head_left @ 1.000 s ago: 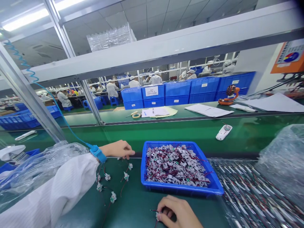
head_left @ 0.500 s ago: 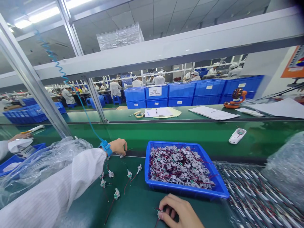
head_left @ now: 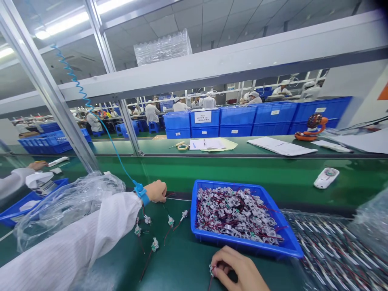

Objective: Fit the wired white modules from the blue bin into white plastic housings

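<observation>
Rows of blue plastic crates (head_left: 236, 121) and workers in white gowns (head_left: 180, 106) fill the factory floor beyond a green conveyor belt (head_left: 212, 173), seen past an aluminium frame upright (head_left: 48, 81).

The right hand (head_left: 238, 268), at the bottom of the view, is closed in a pinch on a small white wired component (head_left: 211, 270). The left hand (head_left: 157, 191), loosely curled, lies at the far edge of the dark green work mat (head_left: 178, 270) beside thin wires; whether it grips one cannot be told. A blue wrist strap (head_left: 141, 194) circles that wrist above a white sleeve (head_left: 69, 238), its coiled cord (head_left: 80, 95) rising up the frame.

Several similar components (head_left: 154, 244) lie loose on the mat between the hands. Just right of them, a blue tray (head_left: 192, 210) holds a heap of parts (head_left: 238, 214). Bagged wire bundles (head_left: 327, 254) lie beyond it. A crumpled clear plastic bag (head_left: 69, 210) blocks the left side, and past it a co-worker's hand (head_left: 38, 165) rests near the belt.
</observation>
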`<action>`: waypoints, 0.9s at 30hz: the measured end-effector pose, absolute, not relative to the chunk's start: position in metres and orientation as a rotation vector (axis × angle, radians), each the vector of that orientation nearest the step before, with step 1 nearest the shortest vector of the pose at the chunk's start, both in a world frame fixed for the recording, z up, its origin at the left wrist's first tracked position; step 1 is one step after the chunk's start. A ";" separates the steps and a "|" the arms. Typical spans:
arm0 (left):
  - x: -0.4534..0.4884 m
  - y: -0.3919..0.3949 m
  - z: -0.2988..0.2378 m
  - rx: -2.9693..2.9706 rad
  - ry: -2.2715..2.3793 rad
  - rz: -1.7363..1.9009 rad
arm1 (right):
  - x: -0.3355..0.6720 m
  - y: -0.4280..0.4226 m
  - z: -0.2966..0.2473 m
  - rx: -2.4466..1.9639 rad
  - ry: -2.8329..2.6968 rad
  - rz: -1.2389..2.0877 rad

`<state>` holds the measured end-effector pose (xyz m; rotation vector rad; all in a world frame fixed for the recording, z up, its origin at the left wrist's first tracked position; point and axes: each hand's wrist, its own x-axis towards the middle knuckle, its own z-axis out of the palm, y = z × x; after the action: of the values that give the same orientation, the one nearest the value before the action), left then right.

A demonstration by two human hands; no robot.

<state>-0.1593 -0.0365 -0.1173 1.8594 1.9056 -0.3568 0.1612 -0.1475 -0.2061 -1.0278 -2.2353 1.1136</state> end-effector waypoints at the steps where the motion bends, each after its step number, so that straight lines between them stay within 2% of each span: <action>1: -0.159 -0.036 -0.118 1.856 1.896 -0.337 | 0.161 -0.147 -0.206 -1.019 -2.240 1.113; 10: -0.158 -0.046 -0.119 1.925 1.656 -0.126 | 0.161 -0.148 -0.214 -1.000 -2.255 1.050; 19: -0.158 -0.053 -0.124 2.001 1.707 -0.197 | 0.160 -0.150 -0.215 -0.940 -2.260 0.972; 22: -0.154 -0.053 -0.106 2.035 1.745 -0.257 | 0.159 -0.151 -0.213 -0.938 -2.253 0.955; 27: -0.124 -0.077 -0.047 2.247 1.942 -0.205 | 0.162 -0.153 -0.206 -1.046 -2.297 0.908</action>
<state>-0.1243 -0.0766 -0.0473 2.2470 1.9415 -0.2052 0.1624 -0.1532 -0.2057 -1.0456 -2.2970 0.9080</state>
